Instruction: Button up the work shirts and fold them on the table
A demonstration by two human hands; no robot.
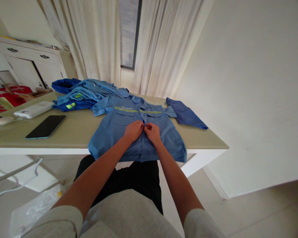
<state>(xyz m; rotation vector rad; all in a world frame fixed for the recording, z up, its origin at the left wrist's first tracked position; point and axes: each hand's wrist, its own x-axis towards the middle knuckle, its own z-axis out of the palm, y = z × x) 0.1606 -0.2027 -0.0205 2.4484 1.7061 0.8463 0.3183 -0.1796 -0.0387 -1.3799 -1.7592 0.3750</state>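
A blue work shirt (pixel 114 130) with a yellow reflective chest stripe lies face up on the beige table (pixel 74 132), its hem hanging over the front edge. My left hand (pixel 133 130) and my right hand (pixel 152 132) meet at the shirt's front placket, mid-chest. Both hands have their fingers curled and pinched on the placket fabric, fingertips touching each other. Whatever small part they pinch is hidden under the fingers.
A heap of more blue garments (pixel 84 94) lies at the table's back left, and a folded blue piece (pixel 186 114) at the right. A dark phone (pixel 46 126) and a white power bank (pixel 33 110) lie at the left. Curtains and a white cabinet (pixel 27 62) stand behind.
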